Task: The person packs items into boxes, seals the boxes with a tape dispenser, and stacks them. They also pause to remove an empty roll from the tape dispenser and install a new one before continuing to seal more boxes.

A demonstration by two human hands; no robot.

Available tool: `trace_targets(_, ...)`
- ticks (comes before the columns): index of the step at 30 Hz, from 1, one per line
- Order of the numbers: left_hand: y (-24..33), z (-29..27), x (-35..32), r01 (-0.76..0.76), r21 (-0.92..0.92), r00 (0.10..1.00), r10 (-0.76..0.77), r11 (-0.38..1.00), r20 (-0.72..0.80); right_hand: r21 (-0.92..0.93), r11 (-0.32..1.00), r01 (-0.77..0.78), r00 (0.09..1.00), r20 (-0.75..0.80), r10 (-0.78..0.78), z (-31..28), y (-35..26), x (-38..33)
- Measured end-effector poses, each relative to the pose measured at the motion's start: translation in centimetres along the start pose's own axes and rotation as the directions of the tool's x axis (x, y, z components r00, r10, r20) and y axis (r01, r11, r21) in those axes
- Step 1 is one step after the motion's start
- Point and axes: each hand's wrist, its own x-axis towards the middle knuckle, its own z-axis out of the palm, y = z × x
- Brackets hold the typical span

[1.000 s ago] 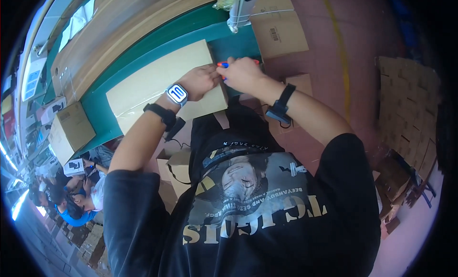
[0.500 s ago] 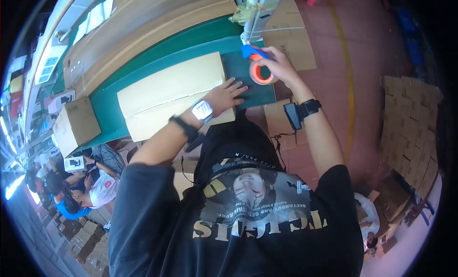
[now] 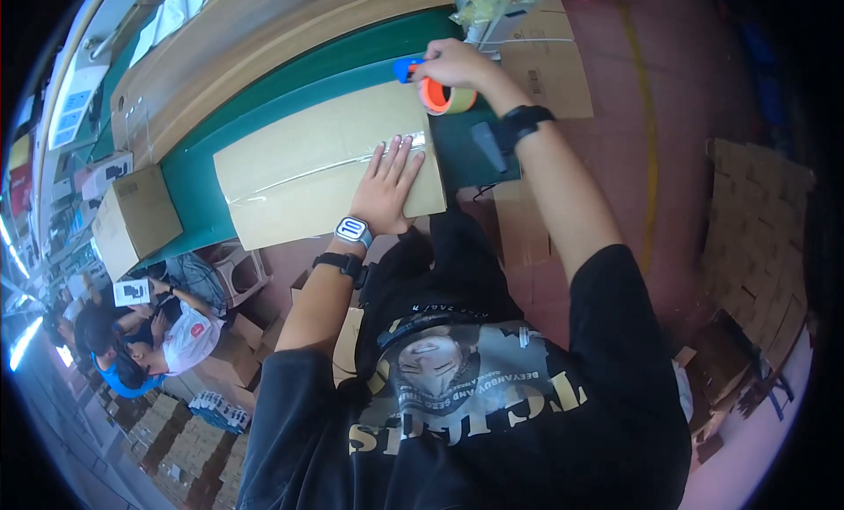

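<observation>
– Hands check, left to right: left hand (image 3: 387, 193) is flat, fingers a bit spread, palm down on the right end of the long carton (image 3: 325, 158). Nothing gripped in it that I can see from my end. Right hand (image 3: 457, 66) is curled around a tape dispenser (image 3: 431, 94), the blue and orange one.

– ok cool, and where's the carton from there?

– Going left to right again: I get a smaller box (image 3: 136, 220) first, then a strip of green bench (image 3: 193, 198), then the carton lying on that bench, mostly off to the left of both hands. Long axis runs crosswise, right end angled slightly farther out, and the seam (image 3: 321, 171) follows it.

– so which hand's nearer?

– Left, easily, it's on the top with fingers over the seam. Right one's just past the far right corner, the dispenser's blue end beside the far edge. Touching or hovering? Honestly I can't tell from this angle.
</observation>
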Motion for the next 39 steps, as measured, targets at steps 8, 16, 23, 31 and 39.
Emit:
trace_targets(8,-1.0,1.6,-0.2,-0.136,-0.046,0.969,0.123,0.990,-0.215,0.279,0.960,0.035,0.872,-0.477,0.107,13.1,3.7,-18.1)
trace_targets(16,-0.9,1.8,0.4,-0.435,0.027,0.883,0.433,0.900,-0.180,0.103,0.980,-0.169,0.856,-0.477,0.198,21.1,1.0,-26.2)
trace_targets(23,0.4,5.8,1.8,-0.461,0.103,0.761,0.452,0.881,-0.465,-0.106,0.944,-0.312,0.880,-0.408,0.245,19.7,-2.6,-26.6)
trace_targets(31,2.4,8.3,1.5,-0.142,0.225,0.841,0.237,0.964,-0.487,-0.384,0.856,-0.346,0.934,-0.051,0.355,30.4,11.3,-29.3)
trace_targets(39,4.9,9.1,3.2,0.144,0.082,0.768,-0.059,0.986,-0.637,0.857,0.500,-0.123,0.988,0.060,0.141,10.1,18.3,-22.8)
